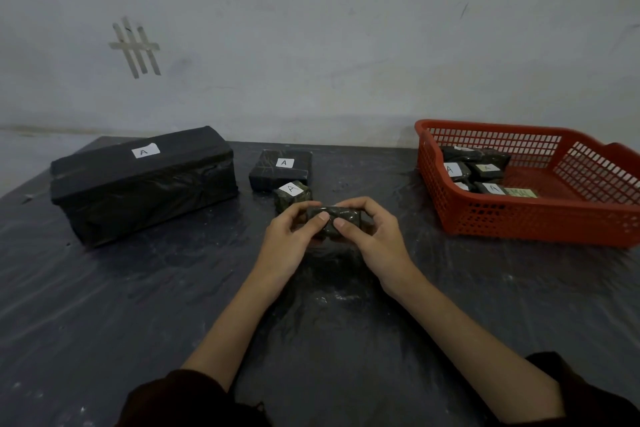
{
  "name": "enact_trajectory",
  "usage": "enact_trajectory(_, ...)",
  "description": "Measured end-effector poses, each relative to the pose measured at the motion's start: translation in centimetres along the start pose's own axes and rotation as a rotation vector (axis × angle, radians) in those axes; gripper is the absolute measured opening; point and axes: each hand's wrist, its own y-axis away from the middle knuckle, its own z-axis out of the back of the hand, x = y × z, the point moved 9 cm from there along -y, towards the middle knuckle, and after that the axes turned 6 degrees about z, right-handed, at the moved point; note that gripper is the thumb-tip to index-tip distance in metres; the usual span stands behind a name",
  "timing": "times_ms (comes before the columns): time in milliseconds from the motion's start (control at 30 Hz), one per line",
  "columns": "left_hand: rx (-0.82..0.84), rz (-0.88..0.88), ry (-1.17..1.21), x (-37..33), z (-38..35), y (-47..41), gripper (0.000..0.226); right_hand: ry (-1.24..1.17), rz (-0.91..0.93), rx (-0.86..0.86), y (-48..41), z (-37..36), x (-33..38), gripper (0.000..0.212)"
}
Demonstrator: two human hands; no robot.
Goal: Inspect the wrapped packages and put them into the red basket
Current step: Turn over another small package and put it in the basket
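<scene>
A large wrapped package (pixel 143 184) is lying at the left of the bench (pixel 104 305), covered in black film and carrying a white label marked "A" on its top face. To its right, a flat wrapped package (pixel 280 170) is sitting nearer the wall with the same kind of label. A small cube-shaped package (pixel 292 196) is standing just in front of it, and its lower edge is being hidden by the fingers of the left hand (pixel 287 239).

The left hand is gripping the left end of a small wrapped package (pixel 333 211), with its thumb pressing on the near face. This package is being held just above the bench at the centre, between both hands. It is showing dark, glossy, wrinkled film. No label is showing on the faces in view, and its ends are being covered by the fingers. The right hand (pixel 375 239) is gripping the right end in the same manner, thumb on the near face.

The red basket (pixel 536 218) is standing at the right of the bench, and its far right corner is being cut off by the frame edge. Several dark labelled packages (pixel 478 170) are lying in its left half. They are overlapping, so their count is hard to make out.
</scene>
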Motion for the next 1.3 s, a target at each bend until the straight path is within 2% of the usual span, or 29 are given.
enact_trajectory(100,0.016,0.024,0.025,0.4,-0.1,0.0,0.009,0.029,0.028,-0.022,0.2,0.2,0.2,0.013)
enact_trajectory(200,0.023,0.078,0.058,0.5,-0.2,0.1,0.008,0.068,0.066,-0.004,0.5,0.1,0.3,0.023)
enact_trajectory(367,-0.032,0.171,0.12,0.5,0.4,0.1,0.023,0.187,0.158,0.068,0.9,-1.0,1.3,0.031)
enact_trajectory(533,0.038,0.094,-0.02,0.1,-0.2,0.4,0.032,0.173,0.126,-0.047,0.7,0.1,1.0,0.021)
enact_trajectory(600,0.019,0.032,-0.091,-0.4,-0.1,0.5,0.027,0.165,0.104,-0.072,0.6,0.4,0.8,0.019)
enact_trajectory(667,-0.012,-0.015,-0.121,-0.8,0.1,0.5,0.021,0.171,0.128,-0.085,0.6,0.6,1.0,0.021)
enact_trajectory(767,-0.022,-0.059,-0.194,-1.0,0.1,0.4,0.029,0.13,0.135,-0.077,0.7,0.7,0.9,0.024)
enact_trajectory(967,-0.013,-0.106,-0.257,-1.3,0.2,0.3,0.02,0.051,0.095,-0.087,0.3,0.7,0.4,0.016)
enact_trajectory(1133,-0.042,-0.088,-0.234,-0.9,0.5,0.3,0.041,0.008,0.047,-0.098,0.3,0.8,-0.4,0.013)
enact_trajectory(1233,-0.038,-0.096,-0.282,-0.8,0.5,0.3,0.02,-0.045,-0.006,-0.101,0.3,1.1,-1.0,0.012)
enact_trajectory(1300,-0.036,-0.111,-0.351,-1.0,0.3,0.4,0.015,-0.077,-0.024,-0.105,0.2,1.3,-1.1,0.009)
